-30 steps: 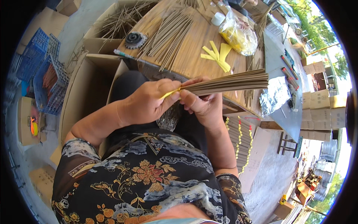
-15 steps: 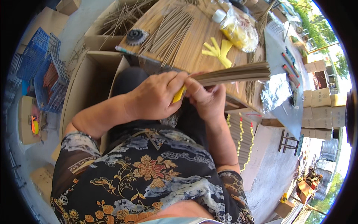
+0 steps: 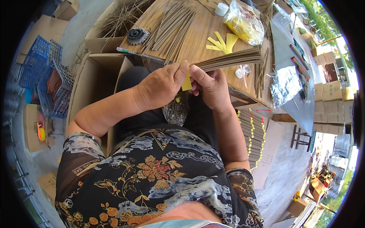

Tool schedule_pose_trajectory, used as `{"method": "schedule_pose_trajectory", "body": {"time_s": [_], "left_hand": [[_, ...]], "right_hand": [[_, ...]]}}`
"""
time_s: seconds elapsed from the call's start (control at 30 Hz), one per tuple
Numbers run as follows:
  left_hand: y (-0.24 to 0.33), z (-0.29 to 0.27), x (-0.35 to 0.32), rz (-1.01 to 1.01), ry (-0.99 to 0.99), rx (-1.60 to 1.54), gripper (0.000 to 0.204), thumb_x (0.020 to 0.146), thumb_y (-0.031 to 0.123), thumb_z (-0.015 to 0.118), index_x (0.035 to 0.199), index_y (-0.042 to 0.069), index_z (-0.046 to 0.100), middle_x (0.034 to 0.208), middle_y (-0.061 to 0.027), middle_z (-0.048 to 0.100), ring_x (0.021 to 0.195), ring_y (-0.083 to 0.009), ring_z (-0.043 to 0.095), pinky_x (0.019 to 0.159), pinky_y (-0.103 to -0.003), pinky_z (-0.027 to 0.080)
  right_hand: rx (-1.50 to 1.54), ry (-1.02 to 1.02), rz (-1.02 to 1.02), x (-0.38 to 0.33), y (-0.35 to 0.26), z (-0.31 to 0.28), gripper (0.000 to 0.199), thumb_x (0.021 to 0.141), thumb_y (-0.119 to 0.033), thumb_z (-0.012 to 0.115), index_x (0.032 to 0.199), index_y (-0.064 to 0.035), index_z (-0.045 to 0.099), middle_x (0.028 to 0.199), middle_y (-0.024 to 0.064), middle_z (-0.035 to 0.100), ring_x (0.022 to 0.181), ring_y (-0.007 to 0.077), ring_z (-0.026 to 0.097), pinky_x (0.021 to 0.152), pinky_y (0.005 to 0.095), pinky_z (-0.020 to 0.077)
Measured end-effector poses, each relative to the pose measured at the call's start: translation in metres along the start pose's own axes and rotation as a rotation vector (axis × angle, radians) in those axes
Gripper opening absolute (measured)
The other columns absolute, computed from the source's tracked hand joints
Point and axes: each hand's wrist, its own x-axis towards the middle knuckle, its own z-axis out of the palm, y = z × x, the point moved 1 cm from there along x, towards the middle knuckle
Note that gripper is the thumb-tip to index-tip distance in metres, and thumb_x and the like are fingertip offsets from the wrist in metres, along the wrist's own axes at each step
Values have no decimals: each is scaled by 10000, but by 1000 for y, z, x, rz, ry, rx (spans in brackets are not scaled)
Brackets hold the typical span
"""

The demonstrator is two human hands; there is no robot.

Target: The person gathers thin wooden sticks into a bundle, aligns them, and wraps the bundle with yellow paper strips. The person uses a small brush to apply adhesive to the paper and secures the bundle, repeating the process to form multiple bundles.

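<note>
A bundle of thin brown sticks (image 3: pixel 232 60) points right over the edge of the wooden table (image 3: pixel 201 40). My right hand (image 3: pixel 211 85) grips the bundle's near end. My left hand (image 3: pixel 161 85) pinches a yellow paper strip (image 3: pixel 186 81) against that same end, thumb on top. Both hands touch each other in front of my lap. The stick ends under the fingers are hidden.
Loose sticks (image 3: pixel 171 28) lie spread on the table with yellow strips (image 3: pixel 220 41), a yellow plastic bag (image 3: pixel 245 22) and a tape roll (image 3: pixel 137 36). An open cardboard box (image 3: pixel 93 81) stands at my left, blue crates (image 3: pixel 45 76) beyond. Banded stick bundles (image 3: pixel 253 133) lie at my right.
The bundle and both hands have risen slightly toward the table. The yellow strip has come round the bundle's near end and now shows between my thumbs.
</note>
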Motion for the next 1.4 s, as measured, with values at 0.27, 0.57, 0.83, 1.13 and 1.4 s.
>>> {"method": "schedule_pose_trajectory", "body": {"time_s": [0.27, 0.57, 0.83, 1.13, 1.4], "left_hand": [[-4, 4, 0, -72, -54, -117, 414, 743, 3, 522, 1112, -139, 399, 855, -206, 518, 725, -297, 569, 601, -318, 497], [-4, -2, 5, -158, -16, -362, 455, 699, -40, 565, 1118, -102, 399, 921, -229, 528, 793, -374, 557, 698, -369, 483], [-3, -11, 5, -208, -82, -521, 477, 720, -34, 557, 1156, -102, 377, 937, -241, 520, 828, -367, 554, 710, -357, 464], [6, -18, 5, -369, -93, -851, 318, 893, 138, 468, 1107, -96, 439, 882, -176, 559, 748, -239, 564, 661, -296, 464], [1, -29, 7, -812, -314, -1522, 283, 909, 253, 467, 971, -18, 520, 721, -25, 523, 548, -43, 477, 467, -155, 393]], "right_hand": [[-83, -91, 15, 5, -3, -5, 189, 707, -74, 692, 825, 18, 577, 625, 2, 519, 497, 60, 435, 429, 186, 350], [-274, -114, -64, 6, -14, -6, 163, 712, -58, 666, 796, 36, 562, 582, -8, 501, 471, 44, 416, 419, 189, 315], [-295, -181, -17, 3, -23, -7, 191, 714, -63, 670, 829, 52, 569, 597, 5, 527, 463, 48, 440, 410, 188, 343], [-276, -250, -42, 0, -28, -9, 217, 719, -59, 684, 877, 48, 581, 674, 32, 588, 502, 62, 499, 430, 183, 401], [-132, -303, -149, 3, -20, -10, 268, 740, -84, 676, 959, 16, 561, 843, 57, 614, 693, 82, 548, 639, 212, 459]]}}
